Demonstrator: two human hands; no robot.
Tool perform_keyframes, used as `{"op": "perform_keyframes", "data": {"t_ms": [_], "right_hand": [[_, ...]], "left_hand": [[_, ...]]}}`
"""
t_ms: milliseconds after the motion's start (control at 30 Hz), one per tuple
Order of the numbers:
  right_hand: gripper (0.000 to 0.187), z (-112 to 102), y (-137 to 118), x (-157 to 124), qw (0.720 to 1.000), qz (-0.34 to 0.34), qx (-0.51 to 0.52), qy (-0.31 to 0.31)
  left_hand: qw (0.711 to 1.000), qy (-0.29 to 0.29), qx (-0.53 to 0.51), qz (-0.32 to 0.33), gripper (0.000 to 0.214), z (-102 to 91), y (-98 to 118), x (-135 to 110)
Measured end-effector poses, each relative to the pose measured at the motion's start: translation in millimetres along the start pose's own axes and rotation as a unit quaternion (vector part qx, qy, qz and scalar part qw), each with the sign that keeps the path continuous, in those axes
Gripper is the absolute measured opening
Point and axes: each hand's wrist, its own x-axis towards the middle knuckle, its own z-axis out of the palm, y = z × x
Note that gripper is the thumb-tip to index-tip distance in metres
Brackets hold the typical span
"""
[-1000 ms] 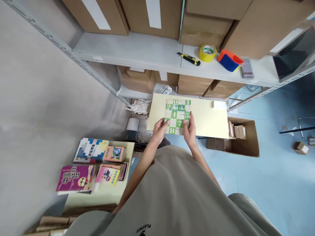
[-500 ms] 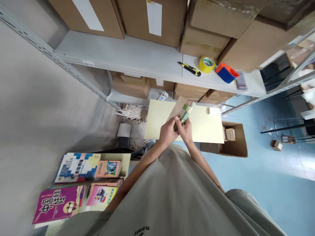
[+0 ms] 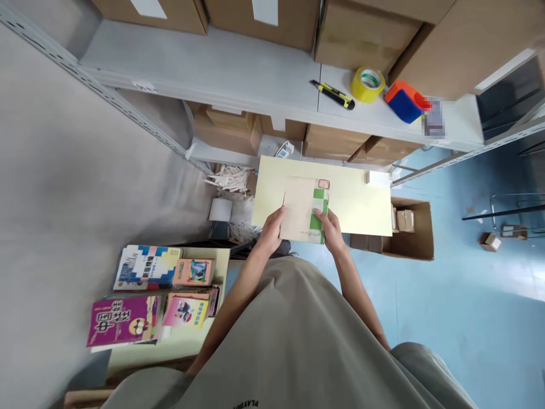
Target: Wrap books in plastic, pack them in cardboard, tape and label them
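Note:
A thin book [image 3: 298, 210] with a cream cover, a green checked strip down its right side and a red stamp near the top lies between my hands. My left hand [image 3: 272, 227] grips its left edge. With the thumb on the green strip, my right hand [image 3: 330, 226] holds the right edge. The cover faces up toward me, above a pale yellow tabletop [image 3: 361, 204]. Fingers beneath the book are hidden.
Ahead, a grey shelf [image 3: 204, 62] bears cardboard boxes, a box cutter [image 3: 332, 94], yellow tape [image 3: 367, 84] and a red-blue object [image 3: 406, 102]. Stacked books [image 3: 123, 321] stand at lower left. An open carton [image 3: 419, 230] sits right of the table.
The book was tilted with its spine toward me and both hands close together; now it lies flat, cover up, with my hands apart at its two sides. The view has shifted slightly.

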Motion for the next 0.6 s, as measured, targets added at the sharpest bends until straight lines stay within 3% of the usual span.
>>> {"op": "perform_keyframes", "data": {"t_ms": [133, 300, 400, 500, 600], "right_hand": [[0.068, -21.6, 30.8, -21.7, 0.998, -0.013, -0.057, 0.021], [0.085, -35.4, 57.9, -52.1, 0.974, -0.082, -0.177, 0.117], [0.086, -22.5, 59.0, -60.8, 0.974, -0.089, -0.179, 0.108], [0.088, -0.8, 53.7, -58.5, 0.985, -0.08, -0.129, 0.082], [0.072, 8.8, 46.7, -48.0, 0.98, -0.1, -0.123, 0.122]], "left_hand": [[0.999, 0.034, -0.001, -0.01, 0.077, 3.4, -20.1, -23.0], [0.991, 0.044, 0.114, 0.061, 0.075, 3.7, -35.4, -28.1], [0.976, 0.012, 0.192, 0.098, 0.077, 16.2, -42.4, -31.9], [0.947, -0.017, 0.297, 0.122, 0.063, 36.5, -45.9, -40.1], [0.903, -0.033, 0.407, 0.134, 0.046, 51.3, -38.0, -43.0]]}}
